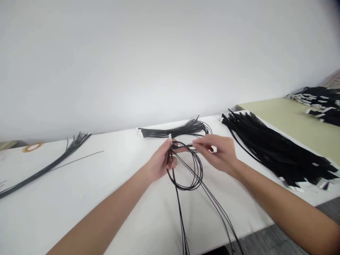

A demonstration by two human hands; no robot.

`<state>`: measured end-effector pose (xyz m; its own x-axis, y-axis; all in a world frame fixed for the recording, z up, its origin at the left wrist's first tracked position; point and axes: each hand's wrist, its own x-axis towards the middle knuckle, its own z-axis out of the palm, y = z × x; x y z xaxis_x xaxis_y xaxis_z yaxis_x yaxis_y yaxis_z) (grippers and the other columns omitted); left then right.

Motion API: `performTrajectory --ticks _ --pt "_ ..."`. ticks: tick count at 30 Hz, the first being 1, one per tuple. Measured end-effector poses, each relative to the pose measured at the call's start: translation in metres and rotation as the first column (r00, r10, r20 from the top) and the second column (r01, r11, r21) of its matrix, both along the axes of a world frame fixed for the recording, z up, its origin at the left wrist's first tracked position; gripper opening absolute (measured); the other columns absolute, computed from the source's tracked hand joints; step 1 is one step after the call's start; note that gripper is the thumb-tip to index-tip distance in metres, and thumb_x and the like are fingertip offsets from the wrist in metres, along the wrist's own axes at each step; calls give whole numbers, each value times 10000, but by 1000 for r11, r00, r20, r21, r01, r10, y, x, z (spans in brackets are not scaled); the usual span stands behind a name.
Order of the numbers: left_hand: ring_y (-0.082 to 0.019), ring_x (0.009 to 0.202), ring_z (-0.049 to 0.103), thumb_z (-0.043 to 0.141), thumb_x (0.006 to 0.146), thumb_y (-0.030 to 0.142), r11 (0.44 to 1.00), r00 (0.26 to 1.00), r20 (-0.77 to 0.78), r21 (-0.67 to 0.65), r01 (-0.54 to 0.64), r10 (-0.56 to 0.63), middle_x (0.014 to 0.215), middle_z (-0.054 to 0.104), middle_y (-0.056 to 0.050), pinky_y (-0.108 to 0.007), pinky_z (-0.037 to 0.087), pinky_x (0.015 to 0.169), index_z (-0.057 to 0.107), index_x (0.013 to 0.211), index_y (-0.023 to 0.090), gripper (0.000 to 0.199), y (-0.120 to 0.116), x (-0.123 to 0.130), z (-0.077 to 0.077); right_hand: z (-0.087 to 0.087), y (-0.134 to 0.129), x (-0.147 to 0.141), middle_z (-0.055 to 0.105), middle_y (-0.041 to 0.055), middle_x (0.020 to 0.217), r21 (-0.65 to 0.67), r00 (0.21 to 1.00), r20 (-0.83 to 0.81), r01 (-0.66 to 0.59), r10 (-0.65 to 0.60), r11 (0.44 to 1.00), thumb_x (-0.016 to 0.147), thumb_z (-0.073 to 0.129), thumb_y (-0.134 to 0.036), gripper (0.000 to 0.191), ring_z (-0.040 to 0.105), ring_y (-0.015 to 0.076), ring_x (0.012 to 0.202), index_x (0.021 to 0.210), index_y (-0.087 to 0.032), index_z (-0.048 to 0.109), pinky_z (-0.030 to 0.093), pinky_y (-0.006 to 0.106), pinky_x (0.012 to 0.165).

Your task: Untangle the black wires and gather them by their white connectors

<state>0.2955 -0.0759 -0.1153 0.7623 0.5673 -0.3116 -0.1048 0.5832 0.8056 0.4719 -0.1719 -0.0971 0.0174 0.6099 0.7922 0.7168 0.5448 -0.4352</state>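
Note:
A loop of thin black cable [190,188] is coiled in front of me, above the white table [127,191]. My left hand [159,161] grips the coil at its upper left side, with a small white connector [170,136] standing up by the thumb. Thumb and index finger of my right hand [221,150] are pinched on a strand at the coil's upper right. Several loose cable tails [216,202] hang from the coil toward the near table edge. Part of the gripped bundle is hidden behind my left fingers.
Behind the coil lies a bundle of black cables [164,132] with white ends. A large pile of black cables [260,141] is at right, another bundle [50,168] at left. A yellowish ring [33,147] sits far left. More cables [322,97] rest on the yellow-green surface [276,111].

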Motion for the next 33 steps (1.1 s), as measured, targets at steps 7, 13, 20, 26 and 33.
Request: performTrajectory --ticks 7,13,20,26,33 --pt "-70 352 509 448 871 505 999 1000 -19 32 -14 14 819 688 -53 -139 226 282 474 921 204 306 0 1 0 17 7 15 577 -27 654 -118 586 -806 -17 -85 993 735 703 -283 141 477 48 400 677 -177 631 336 204 351" --pt "-67 356 498 415 890 490 999 1000 -3 33 4 -4 645 571 11 -137 239 283 471 862 181 315 -1 1 0 25 14 24 579 -44 735 130 100 -985 -136 144 982 669 752 -401 253 581 57 664 726 -196 616 524 199 661" --pt "-70 359 501 418 884 500 999 1000 9 36 17 -17 598 518 26 -131 252 292 461 849 189 316 -2 1 1 30 5 24 295 -103 440 -119 268 -963 -424 0 898 676 751 -297 158 238 15 388 732 -181 660 247 161 364" --pt "-81 357 509 416 879 517 998 999 41 49 32 -34 579 529 25 -131 250 288 458 865 198 322 -1 1 0 14 4 8 407 -51 484 -452 680 -719 -302 -143 839 647 758 -341 186 288 42 446 653 -171 681 217 220 418" --pt "-81 345 497 424 869 535 997 997 65 67 24 -29 588 543 29 -141 260 296 432 880 212 324 -2 0 0 5 7 4 386 -52 460 -504 753 -628 -198 -199 841 657 732 -358 199 297 61 456 645 -169 674 227 233 436"
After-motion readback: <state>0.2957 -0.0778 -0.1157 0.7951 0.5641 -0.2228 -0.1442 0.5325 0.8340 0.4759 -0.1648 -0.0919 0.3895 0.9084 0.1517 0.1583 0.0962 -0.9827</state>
